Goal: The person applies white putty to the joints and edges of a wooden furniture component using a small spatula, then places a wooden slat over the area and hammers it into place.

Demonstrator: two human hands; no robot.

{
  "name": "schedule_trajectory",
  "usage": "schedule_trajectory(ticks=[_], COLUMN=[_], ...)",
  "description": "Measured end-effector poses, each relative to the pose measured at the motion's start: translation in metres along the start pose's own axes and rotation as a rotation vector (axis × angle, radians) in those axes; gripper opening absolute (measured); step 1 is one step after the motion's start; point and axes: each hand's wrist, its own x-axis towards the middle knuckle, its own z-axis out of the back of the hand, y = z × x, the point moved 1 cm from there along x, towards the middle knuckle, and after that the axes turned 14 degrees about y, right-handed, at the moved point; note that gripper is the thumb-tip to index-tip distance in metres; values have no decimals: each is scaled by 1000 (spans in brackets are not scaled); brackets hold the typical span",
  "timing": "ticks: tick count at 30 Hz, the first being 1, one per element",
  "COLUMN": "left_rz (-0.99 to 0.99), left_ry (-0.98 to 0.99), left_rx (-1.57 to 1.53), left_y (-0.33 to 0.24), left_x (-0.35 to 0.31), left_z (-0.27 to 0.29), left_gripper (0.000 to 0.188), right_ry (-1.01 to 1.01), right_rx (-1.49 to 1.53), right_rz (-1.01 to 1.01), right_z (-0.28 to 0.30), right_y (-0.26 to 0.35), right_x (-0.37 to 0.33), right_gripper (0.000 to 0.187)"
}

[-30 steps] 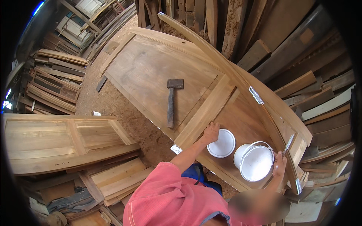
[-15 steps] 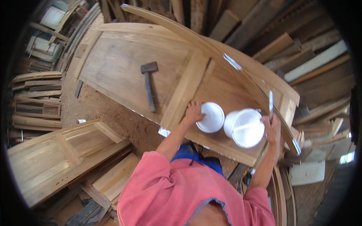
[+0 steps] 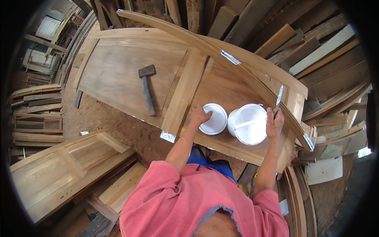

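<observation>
My left hand [image 3: 201, 115] grips the edge of a round white lid [image 3: 214, 119], thumb on top, over the wooden door panel [image 3: 122, 59]. Right of the lid is an open white bucket [image 3: 233, 121] with a pale inside. A white strip [image 3: 249, 124] crosses its mouth; whether it is the handle I cannot tell. At the bucket's right side, my right hand [image 3: 275, 122] is closed around a thin flat stick [image 3: 280, 94] with a whitened tip pointing up and away. A hammer [image 3: 148, 93] with a dark head lies on the panel to the left.
A long wooden strip [image 3: 173, 28] with foil-like wrapped spots lies diagonally across the panel. Other door panels [image 3: 71, 158] are stacked at lower left. Boards [image 3: 276, 39] lean at the far right, and more timber [image 3: 37, 106] is piled at left.
My right hand and the bucket have shifted slightly away from me. My left hand stays on the lid. The whole view has also shifted a little.
</observation>
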Motion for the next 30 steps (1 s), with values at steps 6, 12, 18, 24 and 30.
schedule_trajectory(ticks=[6,12,18,24,30], left_rz=[-263,-334,-332,-421,-443], left_ry=[417,380,192,-202,-429], left_rx=[-795,-1038,-1478,-1909,-2082], left_y=[18,65,177,317,485], left_x=[-17,-58,-109,-155,-190], left_z=[29,62,116,150,154], left_gripper=[33,34,38,34,27], right_ry=[94,236,465,413,226], right_rx=[2,24,334,459,654], right_rz=[12,58,-42,73,272], right_z=[6,25,-25,-71,-169], right_y=[-1,15,120,216,331], right_x=[-1,-1,-17,-7,9], right_gripper=[35,37,36,34,37])
